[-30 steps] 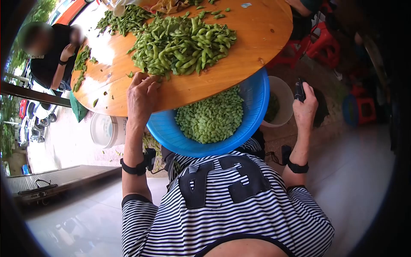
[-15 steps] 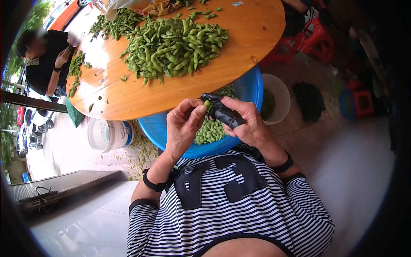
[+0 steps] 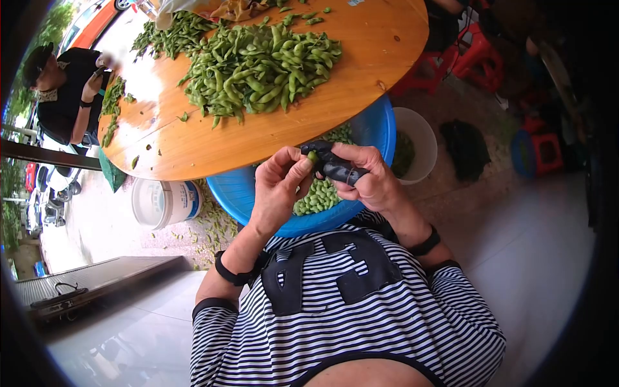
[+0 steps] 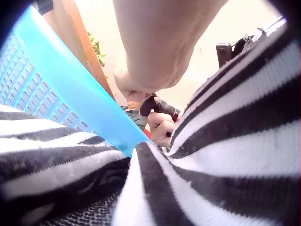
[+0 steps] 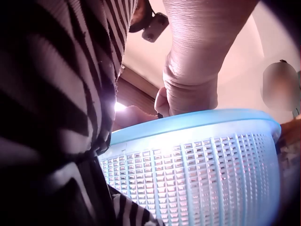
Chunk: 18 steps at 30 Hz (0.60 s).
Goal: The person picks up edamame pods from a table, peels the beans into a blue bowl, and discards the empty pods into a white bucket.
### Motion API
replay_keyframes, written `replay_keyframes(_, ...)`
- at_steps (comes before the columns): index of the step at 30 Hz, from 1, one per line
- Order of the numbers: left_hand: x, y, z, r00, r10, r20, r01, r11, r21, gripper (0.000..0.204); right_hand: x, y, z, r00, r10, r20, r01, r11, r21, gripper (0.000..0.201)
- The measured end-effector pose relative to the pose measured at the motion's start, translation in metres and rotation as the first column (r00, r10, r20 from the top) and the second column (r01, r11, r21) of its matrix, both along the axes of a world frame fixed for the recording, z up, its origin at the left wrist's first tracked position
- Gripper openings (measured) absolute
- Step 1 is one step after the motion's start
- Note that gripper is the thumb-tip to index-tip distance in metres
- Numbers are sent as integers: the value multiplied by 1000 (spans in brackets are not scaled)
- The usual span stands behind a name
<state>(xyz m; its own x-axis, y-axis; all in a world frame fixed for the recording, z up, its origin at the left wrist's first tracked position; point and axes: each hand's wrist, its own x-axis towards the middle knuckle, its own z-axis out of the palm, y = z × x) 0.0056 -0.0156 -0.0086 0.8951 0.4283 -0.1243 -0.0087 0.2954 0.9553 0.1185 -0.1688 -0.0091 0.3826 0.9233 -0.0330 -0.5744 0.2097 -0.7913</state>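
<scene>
The left hand (image 3: 277,187) pinches a green pod (image 3: 313,157) between thumb and fingertips, its grip closed on the pod's lower end; the right hand (image 3: 367,177) has its fingers wrapped round a black tool (image 3: 335,166), whose tip meets the pod; both are held over the blue basket (image 3: 248,197) of shelled beans, just under the edge of the round table (image 3: 361,84); a second ago the left hand lay on the table by the pile of pods (image 3: 258,64) and the right hand was out to the side near the white bucket (image 3: 422,138); since half a second ago they have hardly shifted; another person (image 3: 61,97) sits at the far side.
</scene>
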Motion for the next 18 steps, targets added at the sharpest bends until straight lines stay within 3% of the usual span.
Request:
replay_keyframes(2, 2, 6, -8, 985, -156, 73, 173, 895, -412, 12, 0, 1, 1, 999, -4, -54, 7, 999, 41, 37)
replay_keyframes(4, 4, 6, -8, 982, -170, 79, 187, 873, -450, 15, 1, 0, 0, 981, 1, -192, 0, 1000, 5, 38)
replay_keyframes(7, 3, 9, -7, 971, -218, 101, 240, 838, -490, 16, 3, -2, 3, 993, 61, -106, -55, 997, 52, 36)
replay_keyframes(8, 2, 10, -8, 973, -216, 79, 229, 884, -407, 15, 2, -1, 5, 993, 59, -106, -53, 997, 53, 36)
replay_keyframes(9, 2, 11, -9, 976, -211, 58, 218, 921, -321, 14, 1, 0, 8, 945, -34, 326, 61, 995, -73, 34)
replay_keyframes(10, 1, 10, -8, 976, -211, 58, 219, 921, -322, 14, 0, 1, 9, 710, -59, 702, 216, 967, -138, 31)
replay_keyframes(11, 0, 9, -6, 981, -191, -28, 188, 978, -89, 12, 0, 1, 9, 711, -58, 701, 215, 967, -138, 31)
replay_keyframes(12, -2, 8, -5, 983, -148, -107, 164, 975, 151, 11, 1, 1, 7, 547, -133, 826, 339, 938, -73, 30)
replay_keyframes(13, -4, 8, -8, 990, -86, -111, 129, 870, 475, 6, 1, 2, 6, 355, -192, 915, 443, 896, 16, 30)
replay_keyframes(14, -5, 9, -12, 990, -85, -112, 128, 870, 476, 6, 4, 0, 5, 356, -192, 915, 442, 897, 17, 30)
replay_keyframes(16, -7, 11, -18, 999, -43, -16, 36, 488, 872, 5, 12, -8, 3, 361, -162, 919, 490, 871, -39, 30)
replay_keyframes(18, -8, 9, -20, 998, -32, -52, 61, 448, 892, 9, 14, -12, 3, 384, -170, 907, 495, 867, -48, 29)
